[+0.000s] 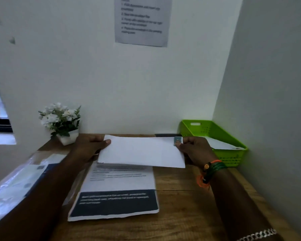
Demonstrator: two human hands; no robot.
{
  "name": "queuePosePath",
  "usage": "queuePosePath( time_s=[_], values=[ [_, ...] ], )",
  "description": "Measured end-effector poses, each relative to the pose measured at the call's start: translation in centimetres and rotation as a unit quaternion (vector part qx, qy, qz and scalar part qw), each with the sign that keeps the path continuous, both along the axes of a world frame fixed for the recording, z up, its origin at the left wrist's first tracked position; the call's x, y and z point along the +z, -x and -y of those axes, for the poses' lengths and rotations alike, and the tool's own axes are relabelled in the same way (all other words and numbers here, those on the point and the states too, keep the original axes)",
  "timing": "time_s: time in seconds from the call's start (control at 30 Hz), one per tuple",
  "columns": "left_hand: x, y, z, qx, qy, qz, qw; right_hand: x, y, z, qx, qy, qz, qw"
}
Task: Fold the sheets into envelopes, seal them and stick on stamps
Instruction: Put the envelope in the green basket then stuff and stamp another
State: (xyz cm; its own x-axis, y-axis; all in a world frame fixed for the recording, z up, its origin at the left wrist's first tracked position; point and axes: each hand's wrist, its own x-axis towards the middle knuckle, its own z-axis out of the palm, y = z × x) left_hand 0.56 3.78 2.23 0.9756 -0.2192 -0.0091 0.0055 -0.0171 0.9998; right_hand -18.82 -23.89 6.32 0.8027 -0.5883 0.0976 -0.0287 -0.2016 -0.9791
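Observation:
A white envelope [141, 152] is held flat above the wooden desk [181, 197], plain face up. A small bluish stamp [178, 140] sits in its top right corner. My left hand [89, 147] pinches the envelope's left edge, thumb on top. Over at the right edge, my right hand [195, 150] pinches it with the thumb just below the stamp. Under the envelope lies a stack of printed sheets [118, 193] with a dark band of text near the bottom.
A green plastic basket [231, 155] at the back right holds a white envelope [221, 145]. A small pot of white flowers [63, 122] stands at the back left. Plastic-wrapped packs [19, 181] lie at the left. An instruction sheet [142, 20] hangs on the wall.

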Motion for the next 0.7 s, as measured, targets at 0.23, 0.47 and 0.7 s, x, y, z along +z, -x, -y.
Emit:
queuePosePath(
  time_s=[0.23,0.47,0.7],
  values=[
    [3.4,3.3,7.2,-0.128,0.115,-0.039,0.984,2.3,8.7,5.0,-0.141,-0.075,0.07,0.985],
    [2.5,10.4,17.1,-0.169,0.065,-0.05,0.982,1.3,12.0,7.4,-0.286,-0.209,0.178,0.918],
    [1.6,15.6,24.7,-0.152,0.034,0.021,0.988,0.9,9.2,7.9,-0.244,-0.33,0.183,0.893]
  ],
)
